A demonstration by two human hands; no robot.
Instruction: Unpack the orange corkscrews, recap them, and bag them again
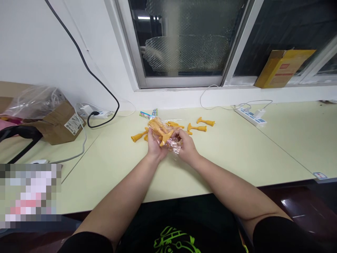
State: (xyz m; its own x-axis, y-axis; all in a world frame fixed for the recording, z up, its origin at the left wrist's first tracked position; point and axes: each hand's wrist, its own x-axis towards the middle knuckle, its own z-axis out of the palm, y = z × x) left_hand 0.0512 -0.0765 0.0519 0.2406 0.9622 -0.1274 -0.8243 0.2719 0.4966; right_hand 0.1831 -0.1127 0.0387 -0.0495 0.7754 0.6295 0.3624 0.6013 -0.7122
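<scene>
Over the table, my left hand [156, 149] is wrapped around a clear plastic bag with orange plastic T-handled pieces [158, 128] in it. My right hand [188, 147] pinches the crinkled clear plastic bag [172, 146] at its near right side. Around my hands lie several loose orange pieces: one piece [138, 136] to the left, a T-handled piece [197, 128] to the right, and another T-handled piece [205, 122] farther right. More of them are partly hidden behind the bag. Just beyond lies a colourful printed card [145, 115].
A cardboard box [56, 123] with plastic wrapping stands at the left. Power strips [250, 116] with cables lie along the wall, and a black cable [84, 63] hangs at the left. A yellow carton [284, 68] leans on the windowsill. The lower left corner is pixelated.
</scene>
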